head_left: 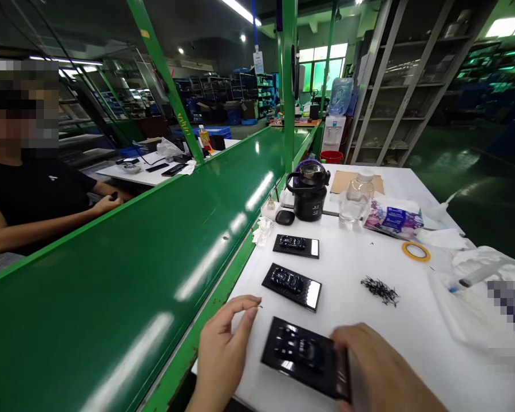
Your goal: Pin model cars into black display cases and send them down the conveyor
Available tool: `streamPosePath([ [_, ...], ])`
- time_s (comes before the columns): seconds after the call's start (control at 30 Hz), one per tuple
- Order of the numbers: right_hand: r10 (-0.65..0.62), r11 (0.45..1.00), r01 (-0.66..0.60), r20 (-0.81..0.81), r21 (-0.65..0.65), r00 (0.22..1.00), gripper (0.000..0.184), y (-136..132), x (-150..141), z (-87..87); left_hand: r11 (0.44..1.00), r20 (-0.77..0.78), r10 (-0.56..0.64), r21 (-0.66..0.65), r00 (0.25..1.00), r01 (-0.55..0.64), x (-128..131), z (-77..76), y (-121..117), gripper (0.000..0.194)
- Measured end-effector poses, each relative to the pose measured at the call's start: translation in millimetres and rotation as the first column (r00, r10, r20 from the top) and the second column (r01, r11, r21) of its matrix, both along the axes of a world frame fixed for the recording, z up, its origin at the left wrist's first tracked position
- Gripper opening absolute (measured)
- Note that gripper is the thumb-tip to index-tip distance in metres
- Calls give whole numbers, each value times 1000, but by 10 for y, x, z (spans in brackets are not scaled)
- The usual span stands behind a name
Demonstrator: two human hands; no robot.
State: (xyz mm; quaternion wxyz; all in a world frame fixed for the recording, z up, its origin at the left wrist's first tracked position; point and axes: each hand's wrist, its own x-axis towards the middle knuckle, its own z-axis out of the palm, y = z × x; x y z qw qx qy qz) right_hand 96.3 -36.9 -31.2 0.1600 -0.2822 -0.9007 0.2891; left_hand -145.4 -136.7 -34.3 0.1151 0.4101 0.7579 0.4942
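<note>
My left hand [226,342] is pinched, thumb against index finger, with a tiny dark sliver [260,307] sticking out at the fingertips. My right hand [380,363], blurred, grips the right end of a black display base [278,366] that bears a glossy dark model car [299,348]. The base is tilted slightly. Beyond it lie two more model cars on black bases, a nearer one [286,278] and a farther one [292,242], each base having a white patch at its right end. A pile of thin black bits [380,290] lies to the right on the white table [347,274].
A green conveyor belt [154,280] runs along the left, with a person [47,194] seated across it. At the table's back stand a black jug [309,191] and a clear bottle [357,197] near a tissue pack [392,217]. Yellow tape [404,250] and plastic bags [450,297] lie right.
</note>
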Motion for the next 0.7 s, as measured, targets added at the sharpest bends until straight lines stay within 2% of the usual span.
streamPosePath([
  [0.07,108,991,-106,-12,81,994,44,-93,-265,29,1000,-120,8,25,993,-5,8,-18,-131,16],
  [0.13,134,988,-128,-58,88,989,48,-151,-429,14,996,-282,-42,61,958,62,47,-42,-245,9],
  [0.27,154,988,-146,-197,56,968,52,-188,-439,-90,971,-514,-137,99,847,217,168,-135,-361,17],
  [0.4,195,981,-191,-226,42,954,50,-170,-338,-134,958,-577,-144,122,804,259,300,-197,-327,23],
  [0.53,200,980,-196,-191,40,961,53,-176,-336,-108,967,-621,-108,115,776,227,406,-171,-250,24],
  [0.7,230,971,-221,-117,87,966,47,-193,-362,-78,981,-644,-71,92,761,170,455,-156,-200,20],
])
